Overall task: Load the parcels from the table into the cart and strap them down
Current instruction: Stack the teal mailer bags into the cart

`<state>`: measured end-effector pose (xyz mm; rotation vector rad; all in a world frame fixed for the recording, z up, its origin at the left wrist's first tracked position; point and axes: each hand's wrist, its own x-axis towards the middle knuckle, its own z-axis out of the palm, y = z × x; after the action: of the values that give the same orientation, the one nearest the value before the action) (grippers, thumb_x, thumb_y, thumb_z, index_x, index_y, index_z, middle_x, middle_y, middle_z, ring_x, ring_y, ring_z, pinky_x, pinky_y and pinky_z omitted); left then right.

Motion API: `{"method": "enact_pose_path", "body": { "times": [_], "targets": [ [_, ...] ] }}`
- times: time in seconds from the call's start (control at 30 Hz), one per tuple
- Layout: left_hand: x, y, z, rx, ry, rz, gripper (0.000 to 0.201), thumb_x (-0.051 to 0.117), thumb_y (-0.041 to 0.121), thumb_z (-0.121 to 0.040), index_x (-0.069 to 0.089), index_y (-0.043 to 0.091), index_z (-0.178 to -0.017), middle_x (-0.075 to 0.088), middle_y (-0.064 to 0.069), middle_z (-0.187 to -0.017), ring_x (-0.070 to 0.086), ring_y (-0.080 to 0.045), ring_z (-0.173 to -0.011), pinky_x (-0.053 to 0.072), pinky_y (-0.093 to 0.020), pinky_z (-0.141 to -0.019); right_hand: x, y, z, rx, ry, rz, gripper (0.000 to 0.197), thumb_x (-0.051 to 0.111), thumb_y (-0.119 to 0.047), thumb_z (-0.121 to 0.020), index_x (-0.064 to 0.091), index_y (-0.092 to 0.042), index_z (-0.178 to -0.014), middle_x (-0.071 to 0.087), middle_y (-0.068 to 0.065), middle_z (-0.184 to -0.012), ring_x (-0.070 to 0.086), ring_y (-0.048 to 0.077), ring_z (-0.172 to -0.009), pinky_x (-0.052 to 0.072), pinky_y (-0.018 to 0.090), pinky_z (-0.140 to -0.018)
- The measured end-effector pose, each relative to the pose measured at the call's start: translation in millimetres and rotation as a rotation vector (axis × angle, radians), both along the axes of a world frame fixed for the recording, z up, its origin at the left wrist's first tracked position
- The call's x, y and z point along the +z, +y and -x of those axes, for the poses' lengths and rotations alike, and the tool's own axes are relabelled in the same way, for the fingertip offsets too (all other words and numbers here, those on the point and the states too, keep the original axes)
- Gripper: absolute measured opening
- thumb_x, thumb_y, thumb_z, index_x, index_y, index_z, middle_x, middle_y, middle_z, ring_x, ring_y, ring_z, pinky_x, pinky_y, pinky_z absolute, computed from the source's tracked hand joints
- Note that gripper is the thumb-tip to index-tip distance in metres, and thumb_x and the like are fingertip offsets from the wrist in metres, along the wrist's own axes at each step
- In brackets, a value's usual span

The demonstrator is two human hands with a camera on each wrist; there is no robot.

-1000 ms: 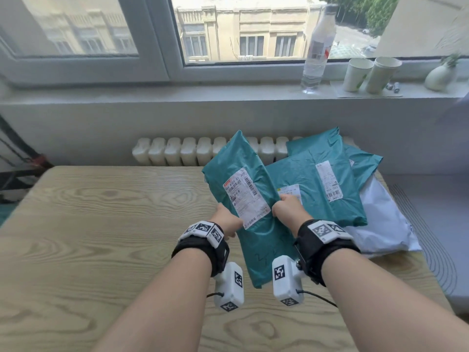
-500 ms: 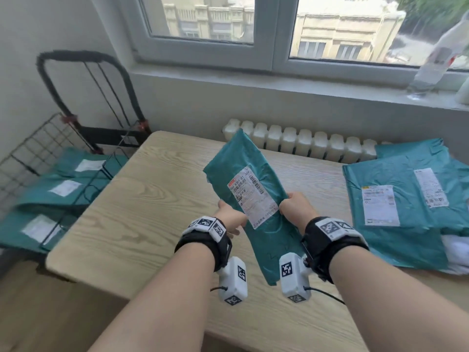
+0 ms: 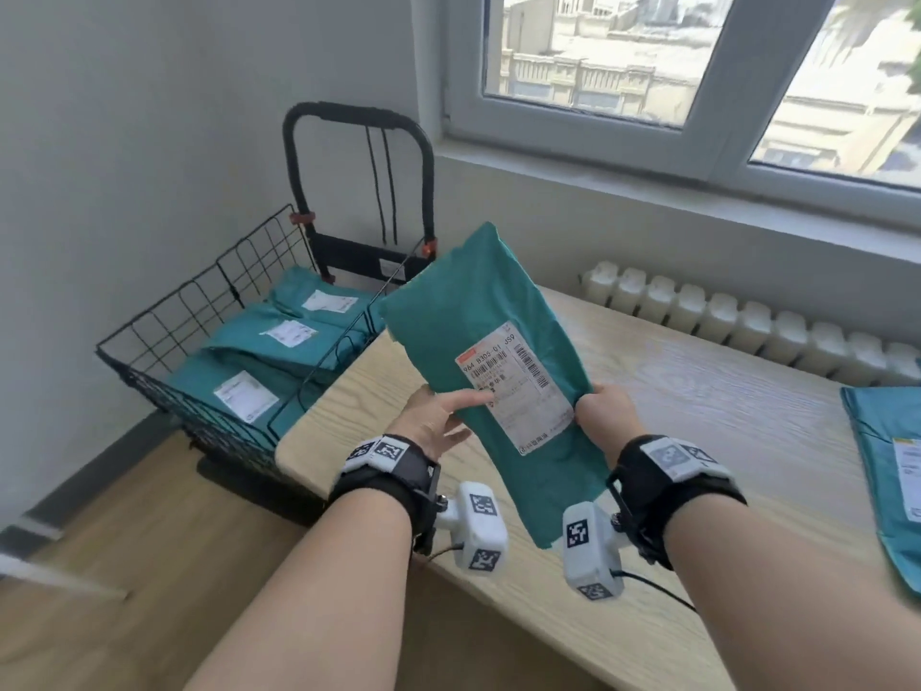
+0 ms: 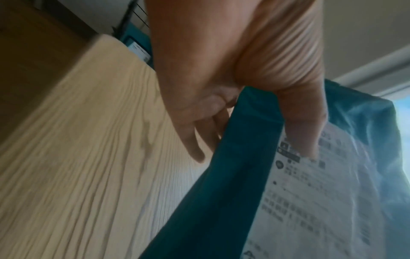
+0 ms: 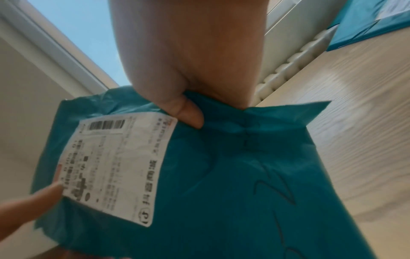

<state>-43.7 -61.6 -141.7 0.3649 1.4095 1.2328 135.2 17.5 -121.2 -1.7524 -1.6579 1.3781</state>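
Both hands hold teal parcel above table's left edge, seemingly near cart.

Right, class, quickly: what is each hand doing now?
Left hand: pinches the teal parcel, thumb on its label.
Right hand: grips the same parcel's other edge.

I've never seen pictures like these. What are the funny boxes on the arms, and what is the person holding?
Those boxes are little cameras strapped to a person's wrists; another sits on their head. The big picture comes from the head camera, the two close-ups from the wrists. Both hands, the left hand and the right hand, hold one teal parcel with a white shipping label above the wooden table. Beside the table stands a wire cart with more teal parcels inside. Another parcel lies on the table's right edge.
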Motion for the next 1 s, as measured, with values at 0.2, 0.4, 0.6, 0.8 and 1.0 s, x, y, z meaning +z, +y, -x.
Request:
{"method": "enact_pose_path", "body": {
  "times": [0.2, 0.4, 0.6, 0.8, 1.0],
  "targets": [
    [-6, -24, 54, 0.076, -0.092, -0.018, 0.025, 0.071, 0.002, -0.081, 0.065, 0.016, -0.101, 0.071, -0.003, -0.098, 0.062, -0.02, -0.092, 0.039, -0.04, -0.101, 3, -16, 63, 0.077, -0.035, -0.009, 0.032, 0.038, 0.005, -0.085, 0.061, -0.012, -0.072, 0.065, 0.013, -0.079, 0.064, 0.031, -0.083, 0.055, 0.045, -0.082],
    [-10, -26, 97, 0.181, -0.089, -0.073, 0.018, 0.069, 0.003, -0.084, 0.065, 0.014, -0.098, 0.07, -0.005, -0.097, 0.065, -0.019, -0.085, 0.048, -0.031, -0.077, -9, -10, 105, 0.135, -0.043, -0.041, 0.026, 0.045, 0.0, -0.081, 0.066, -0.015, -0.083, 0.071, 0.016, -0.091, 0.068, 0.032, -0.087, 0.057, 0.049, -0.083],
    [-16, -17, 147, 0.273, -0.087, -0.064, 0.014, 0.069, 0.002, -0.085, 0.066, 0.011, -0.095, 0.071, -0.007, -0.093, 0.066, -0.02, -0.083, 0.05, -0.03, -0.07, -26, 8, 153, 0.116, -0.05, -0.016, 0.023, 0.058, -0.015, -0.084, 0.057, -0.016, -0.107, 0.066, 0.005, -0.093, 0.067, 0.025, -0.085, 0.057, 0.047, -0.083],
    [-12, 15, 220, 0.339, -0.077, -0.061, 0.026, 0.069, 0.002, -0.084, 0.063, 0.001, -0.11, 0.071, -0.015, -0.099, 0.069, -0.028, -0.089, 0.057, -0.034, -0.068, -27, 41, 227, 0.138, 0.039, 0.024, 0.029, 0.063, -0.017, -0.082, 0.056, -0.017, -0.11, 0.067, 0.002, -0.092, 0.068, 0.023, -0.083, 0.058, 0.046, -0.082],
    [-3, 46, 275, 0.36, -0.1, -0.065, 0.024, 0.068, 0.004, -0.086, 0.064, 0.001, -0.109, 0.072, -0.014, -0.099, 0.07, -0.026, -0.085, 0.057, -0.037, -0.073, -37, 79, 273, 0.103, -0.052, 0.002, 0.056, 0.065, -0.021, -0.082, 0.045, -0.013, -0.134, 0.062, 0.005, -0.113, 0.063, 0.022, -0.094, 0.052, 0.037, -0.083]
  ]
}}
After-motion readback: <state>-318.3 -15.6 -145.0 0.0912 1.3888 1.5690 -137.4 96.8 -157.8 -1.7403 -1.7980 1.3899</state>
